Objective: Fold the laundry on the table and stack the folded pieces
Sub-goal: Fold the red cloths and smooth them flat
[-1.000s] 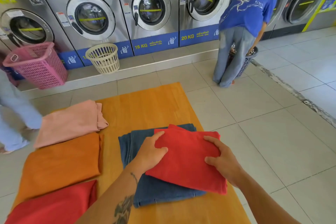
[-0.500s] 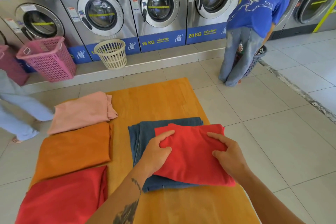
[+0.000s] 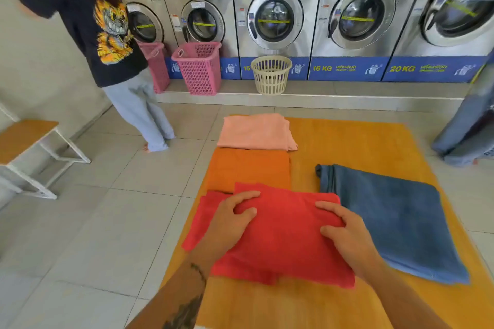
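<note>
Now my left hand [image 3: 230, 224] and right hand [image 3: 347, 235] lie flat, fingers spread, pressing the red cloth [image 3: 283, 238], gripping nothing. It sits on a second red piece [image 3: 199, 219] at the near left of the tabletop [image 3: 361, 141]. Just beyond lie a folded orange piece [image 3: 248, 168] and, farther, a pink one [image 3: 256, 132]. To the right lies the folded blue piece [image 3: 395, 216]. Against the far washers [image 3: 275, 19] stand pink baskets [image 3: 199, 68] and a cream basket [image 3: 271, 75].
</note>
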### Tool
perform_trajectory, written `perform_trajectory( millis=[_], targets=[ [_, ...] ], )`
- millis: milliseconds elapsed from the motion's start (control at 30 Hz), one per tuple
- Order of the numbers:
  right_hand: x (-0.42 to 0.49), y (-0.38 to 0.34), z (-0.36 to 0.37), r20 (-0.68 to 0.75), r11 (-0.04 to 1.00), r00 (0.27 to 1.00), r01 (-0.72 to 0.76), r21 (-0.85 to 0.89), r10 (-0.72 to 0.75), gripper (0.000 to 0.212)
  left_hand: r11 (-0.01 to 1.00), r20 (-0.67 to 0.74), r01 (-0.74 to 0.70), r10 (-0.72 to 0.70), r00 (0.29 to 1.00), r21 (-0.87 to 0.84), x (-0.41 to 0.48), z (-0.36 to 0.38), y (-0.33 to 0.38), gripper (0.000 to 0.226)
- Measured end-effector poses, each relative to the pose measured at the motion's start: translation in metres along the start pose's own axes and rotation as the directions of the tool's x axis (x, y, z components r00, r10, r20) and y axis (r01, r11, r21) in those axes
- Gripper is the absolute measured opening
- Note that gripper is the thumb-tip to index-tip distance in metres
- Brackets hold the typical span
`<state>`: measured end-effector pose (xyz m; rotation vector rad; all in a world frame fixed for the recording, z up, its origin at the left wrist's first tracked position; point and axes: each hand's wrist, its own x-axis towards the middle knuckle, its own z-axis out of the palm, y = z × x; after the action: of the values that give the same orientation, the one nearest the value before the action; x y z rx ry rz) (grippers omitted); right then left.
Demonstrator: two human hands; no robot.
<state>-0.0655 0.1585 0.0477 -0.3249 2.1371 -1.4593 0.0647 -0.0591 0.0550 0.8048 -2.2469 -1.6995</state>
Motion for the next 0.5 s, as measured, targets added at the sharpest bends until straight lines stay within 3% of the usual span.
perform_trajectory(
  millis=[133, 300, 500],
  targets=[
    [-0.001, -0.004, 0.073, 0.084, 1.0, 0.996, 0.021, 0.013, -0.022, 0.052, 0.999, -0.112, 0.045, -0.045, 0.993, -0.006, -0.022, -0.061, -0.036, 0.036],
    [-0.013, 0.024, 0.126, 0.161, 0.988, 0.987, 0.037, -0.149, -0.013, 0.055, 0.974, -0.087, 0.221, -0.216, 0.972, 0.047, -0.043, -0.091, -0.092, 0.038],
    [-0.018, 0.028, 0.125, 0.176, 0.956, 0.984, 0.071, -0.285, -0.021, 0.052, 0.976, -0.108, 0.183, -0.17, 0.979, 0.116, -0.041, -0.085, -0.109, 0.036]
  ],
)
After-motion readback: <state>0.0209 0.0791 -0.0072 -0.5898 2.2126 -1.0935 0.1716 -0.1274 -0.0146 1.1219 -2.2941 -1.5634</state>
